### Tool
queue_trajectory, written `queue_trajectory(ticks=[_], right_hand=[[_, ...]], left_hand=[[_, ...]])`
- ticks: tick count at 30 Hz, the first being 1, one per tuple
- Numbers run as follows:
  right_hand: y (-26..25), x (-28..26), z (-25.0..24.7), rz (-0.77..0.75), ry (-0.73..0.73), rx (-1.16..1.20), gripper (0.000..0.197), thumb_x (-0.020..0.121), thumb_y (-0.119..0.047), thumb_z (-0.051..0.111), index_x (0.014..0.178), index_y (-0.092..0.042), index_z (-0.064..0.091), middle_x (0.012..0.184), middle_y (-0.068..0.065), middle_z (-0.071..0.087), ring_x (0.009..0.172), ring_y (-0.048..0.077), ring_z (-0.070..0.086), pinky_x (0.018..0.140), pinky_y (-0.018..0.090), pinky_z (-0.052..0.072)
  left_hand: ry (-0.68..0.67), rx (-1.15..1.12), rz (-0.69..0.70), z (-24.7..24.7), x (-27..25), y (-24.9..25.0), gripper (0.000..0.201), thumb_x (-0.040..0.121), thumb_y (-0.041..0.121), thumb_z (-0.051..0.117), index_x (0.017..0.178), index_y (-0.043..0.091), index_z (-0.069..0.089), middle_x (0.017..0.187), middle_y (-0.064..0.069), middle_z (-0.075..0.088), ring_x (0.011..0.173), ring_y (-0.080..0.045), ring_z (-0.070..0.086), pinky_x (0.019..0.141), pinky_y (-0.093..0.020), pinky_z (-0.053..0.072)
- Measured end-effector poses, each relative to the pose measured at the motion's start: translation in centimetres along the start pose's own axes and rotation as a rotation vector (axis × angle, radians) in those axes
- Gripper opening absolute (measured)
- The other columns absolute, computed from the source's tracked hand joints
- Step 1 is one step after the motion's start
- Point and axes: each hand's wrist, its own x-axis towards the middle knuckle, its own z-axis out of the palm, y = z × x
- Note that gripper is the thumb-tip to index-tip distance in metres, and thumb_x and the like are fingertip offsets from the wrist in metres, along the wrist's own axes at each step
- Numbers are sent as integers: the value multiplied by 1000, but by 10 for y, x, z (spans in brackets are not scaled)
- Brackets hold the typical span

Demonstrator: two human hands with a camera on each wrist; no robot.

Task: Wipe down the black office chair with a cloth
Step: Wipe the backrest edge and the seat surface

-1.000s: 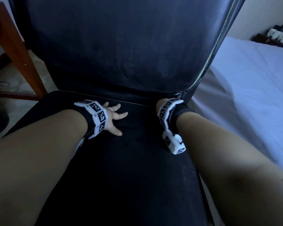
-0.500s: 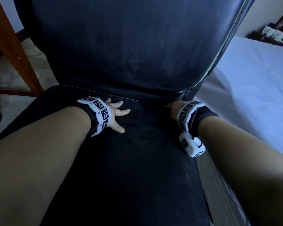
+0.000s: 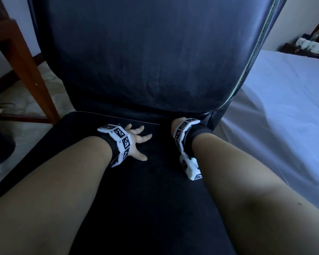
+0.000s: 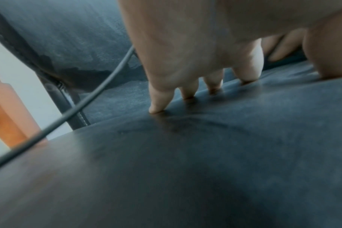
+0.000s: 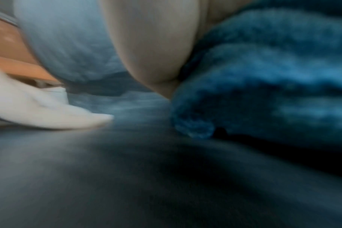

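Both hands work at the rear of the seat of the black office chair (image 3: 155, 190), which stands between a bed (image 3: 284, 107) and a wooden leg (image 3: 26, 67). Left hand (image 3: 136, 142) presses splayed, holding nothing; right hand (image 3: 174, 124) grasps a blue cloth (image 5: 263, 77). Judged mid-wipe; the backrest looks streaky and dull, its wiping unconfirmed.

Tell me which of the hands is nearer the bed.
Right. The right hand sits at the seat's back right corner, beside the bed. The left hand presses the seat mid-rear, farther from it.
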Motion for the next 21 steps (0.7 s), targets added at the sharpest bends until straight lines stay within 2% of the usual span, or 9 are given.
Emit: queue_trajectory(ticks=[2, 4, 6, 9, 13, 15, 18, 19, 21], right_hand=[[-18, 8, -4, -34, -11, -73, 47, 79, -19, 70, 123, -11, 55, 125, 7, 52, 121, 31, 47, 89, 46, 46], [-31, 14, -5, -122, -12, -66, 52, 80, -24, 69, 128, -14, 51, 130, 5, 49, 121, 27, 47, 88, 45, 47], [-21, 17, 0, -139, 26, -7, 52, 84, -22, 64, 133, -14, 47, 133, 5, 49, 121, 27, 48, 89, 44, 46], [16, 7, 13, -58, 88, 217, 38, 93, -13, 49, 131, -8, 49, 133, 13, 50, 122, 30, 48, 100, 39, 42], [56, -5, 34, 37, 98, 291, 36, 94, -13, 46, 130, -9, 51, 132, 15, 51, 121, 30, 49, 101, 40, 41], [57, -13, 35, 50, 84, 276, 41, 96, -21, 44, 136, -14, 44, 137, 14, 43, 122, 31, 46, 103, 39, 39], [54, -26, 28, 114, 2, 238, 58, 95, -43, 41, 146, -26, 21, 145, 13, 20, 128, 34, 38, 105, 39, 32], [53, -27, 29, 126, 3, 240, 61, 94, -44, 44, 147, -25, 20, 145, 13, 21, 128, 34, 38, 105, 39, 34], [50, -28, 30, 123, 59, 246, 54, 92, -33, 50, 141, -17, 33, 141, 14, 36, 124, 32, 43, 102, 39, 39]], left_hand=[[4, -28, 40, 3, 4, -1, 84, 83, 61, 52, 144, 44, -3, 154, 7, -20, 142, -28, -18, 112, -53, -5], [22, -47, 47, 7, 7, -4, 85, 82, 61, 53, 145, 44, -2, 155, 7, -19, 142, -28, -17, 113, -51, -5], [15, -38, 52, 6, 8, -5, 85, 82, 62, 52, 144, 44, -2, 155, 7, -19, 142, -27, -17, 112, -52, -6], [17, -62, 48, 6, 13, -6, 85, 80, 63, 53, 143, 46, -2, 154, 9, -19, 142, -26, -18, 111, -55, -6], [16, -50, 53, 5, 13, -5, 86, 79, 63, 54, 143, 47, -1, 154, 10, -18, 142, -25, -18, 111, -56, -7], [15, -34, 50, 4, 12, -3, 85, 80, 62, 53, 143, 47, -1, 154, 10, -18, 142, -24, -18, 111, -55, -8], [25, -39, 61, 4, 8, -4, 85, 80, 62, 54, 144, 46, 0, 155, 10, -18, 142, -23, -18, 111, -55, -8], [30, -53, 65, 4, 7, -4, 86, 80, 61, 54, 144, 44, 0, 155, 10, -18, 142, -23, -18, 111, -55, -8], [41, -82, 67, 3, 4, -11, 87, 82, 58, 55, 146, 39, -1, 155, 7, -16, 143, -20, -16, 113, -51, -5]])
